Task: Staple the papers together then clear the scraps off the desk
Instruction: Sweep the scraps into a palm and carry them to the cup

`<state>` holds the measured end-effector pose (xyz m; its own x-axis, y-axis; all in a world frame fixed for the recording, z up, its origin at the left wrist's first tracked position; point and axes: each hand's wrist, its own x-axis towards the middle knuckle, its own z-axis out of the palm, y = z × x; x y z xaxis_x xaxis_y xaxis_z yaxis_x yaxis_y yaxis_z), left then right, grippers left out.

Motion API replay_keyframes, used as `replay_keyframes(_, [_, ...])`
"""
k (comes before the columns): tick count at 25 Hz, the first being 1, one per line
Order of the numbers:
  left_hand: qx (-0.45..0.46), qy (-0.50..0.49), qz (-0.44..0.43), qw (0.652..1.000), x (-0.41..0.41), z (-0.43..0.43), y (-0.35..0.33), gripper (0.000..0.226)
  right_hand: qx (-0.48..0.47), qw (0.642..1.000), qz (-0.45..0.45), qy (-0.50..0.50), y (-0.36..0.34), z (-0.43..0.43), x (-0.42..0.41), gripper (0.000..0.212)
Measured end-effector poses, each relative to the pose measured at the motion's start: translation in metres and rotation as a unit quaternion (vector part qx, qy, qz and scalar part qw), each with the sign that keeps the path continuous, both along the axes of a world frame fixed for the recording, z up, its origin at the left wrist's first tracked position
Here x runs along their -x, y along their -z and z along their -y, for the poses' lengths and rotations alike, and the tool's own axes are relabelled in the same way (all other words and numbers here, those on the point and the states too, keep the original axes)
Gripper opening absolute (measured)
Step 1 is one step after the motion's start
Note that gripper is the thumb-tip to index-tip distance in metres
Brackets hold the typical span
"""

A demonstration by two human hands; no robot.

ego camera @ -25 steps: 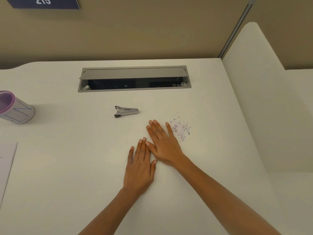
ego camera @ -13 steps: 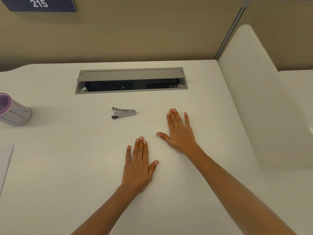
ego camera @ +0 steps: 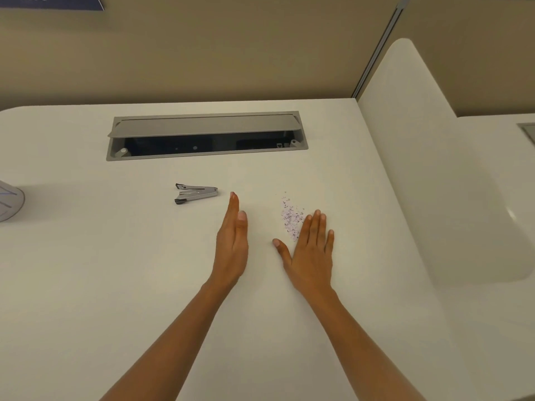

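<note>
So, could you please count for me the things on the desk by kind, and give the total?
Stapler: 1
Pile of paper scraps: 1 (the single bits are too small to count)
Cup, cut off at the left edge: 1
Hands resting on the desk: 2, the left hand and the right hand
Total: 5

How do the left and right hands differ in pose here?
The left hand stands on edge, palm facing right; the right hand lies flat, palm down. The left hand sits apart from the paper scraps; the right hand's fingers reach beside them. Both are open, holding nothing.
</note>
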<state>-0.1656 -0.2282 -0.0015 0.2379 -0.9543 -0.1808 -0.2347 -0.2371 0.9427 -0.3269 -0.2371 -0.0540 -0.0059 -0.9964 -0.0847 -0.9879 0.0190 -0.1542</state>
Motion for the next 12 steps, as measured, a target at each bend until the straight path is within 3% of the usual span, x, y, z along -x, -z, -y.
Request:
replay_keyframes(3, [-0.045,-0.074,-0.186,0.979,-0.004,0.009,-0.015,0.056,0.004,1.000,-0.003,-0.005,0.001,0.024,-0.012,0.097])
replay_keyframes(6, [-0.048,-0.134,-0.419,0.897,-0.017,0.019,-0.017,0.059,0.003,1.000,0.004,-0.019,0.002,0.045,-0.023,0.097])
replay_keyframes(12, [-0.091,-0.178,-0.598,0.776,-0.031,0.019,-0.009,0.064,-0.010,0.995,0.036,-0.090,-0.004,0.082,-0.046,0.080])
